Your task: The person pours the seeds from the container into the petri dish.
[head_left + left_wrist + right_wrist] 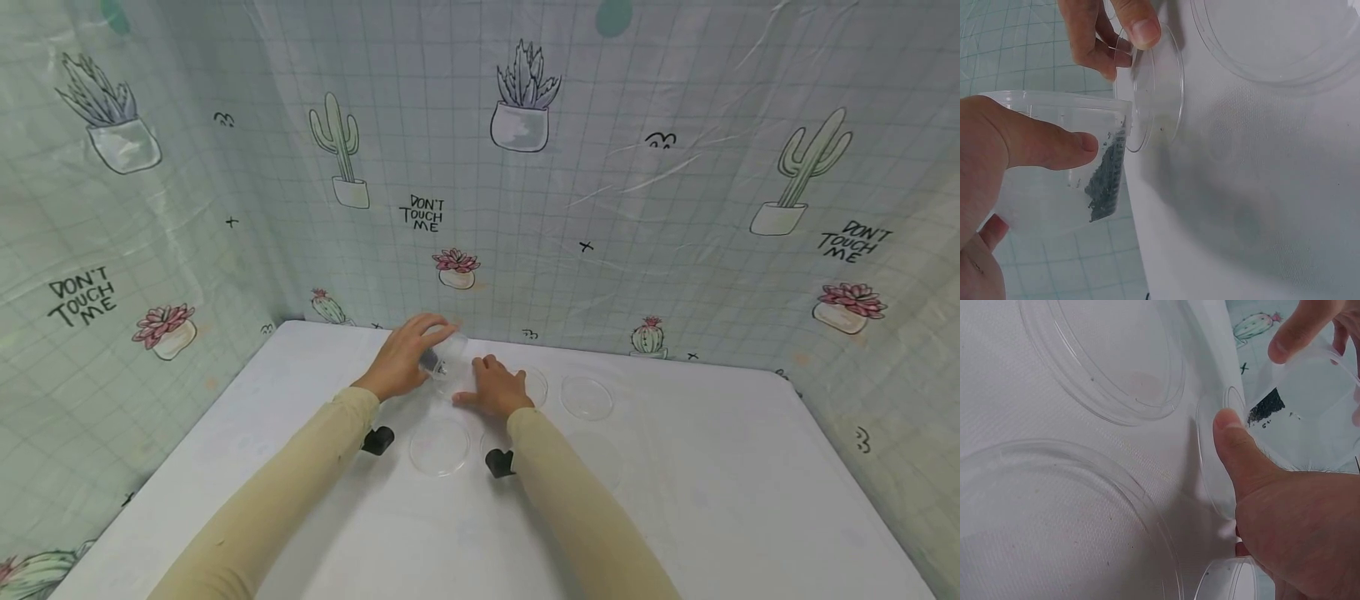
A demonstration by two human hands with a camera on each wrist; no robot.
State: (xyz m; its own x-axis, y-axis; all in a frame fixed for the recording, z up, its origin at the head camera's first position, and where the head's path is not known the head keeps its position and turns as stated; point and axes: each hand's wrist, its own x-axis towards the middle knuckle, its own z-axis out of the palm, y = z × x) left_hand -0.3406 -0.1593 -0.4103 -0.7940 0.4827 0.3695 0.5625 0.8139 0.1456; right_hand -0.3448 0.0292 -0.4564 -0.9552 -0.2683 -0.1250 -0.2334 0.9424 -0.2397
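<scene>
1. Clear flat dish (438, 447): lies on white table (720, 500), about half-past-seven from right hand (493, 390).
2. Right hand: pinches rim of tilted dish (1169, 94).
3. Left hand (402, 360): grips tilted plastic cup (1047, 200), dark grains (1107, 181) inside, at ten o'clock from right hand.
4. Curtain (592, 192), twelve o'clock: print reads "DON'T TOUCH ME", three places.

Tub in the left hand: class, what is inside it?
Dark grains are gathered along one side of the tub. Anything behind the left hand is covered.
</scene>
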